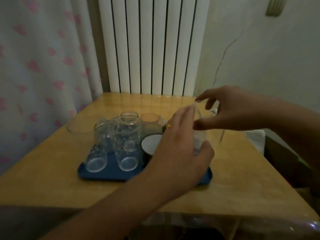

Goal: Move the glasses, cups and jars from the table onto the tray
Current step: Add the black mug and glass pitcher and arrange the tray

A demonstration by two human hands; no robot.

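Observation:
A blue tray (110, 175) lies on the wooden table (52, 179). Several clear glasses stand on it, among them two tall ones at the front (96, 161) (127, 153), next to a dark cup with a white inside (150, 143). My left hand (180, 153) reaches over the tray's right side and is closed around a small clear glass (200, 141). Just above it, my right hand (233, 110) pinches the rim of a large clear glass (220, 134), held off the table. Both held glasses are hard to make out in the dim light.
A clear glass bowl (78, 129) sits on the table left of the tray. Another clear glass (149, 117) stands behind the tray. A white radiator (150, 45) and a curtain (43, 66) close off the back. The table's right edge drops off near a dark object (285, 161).

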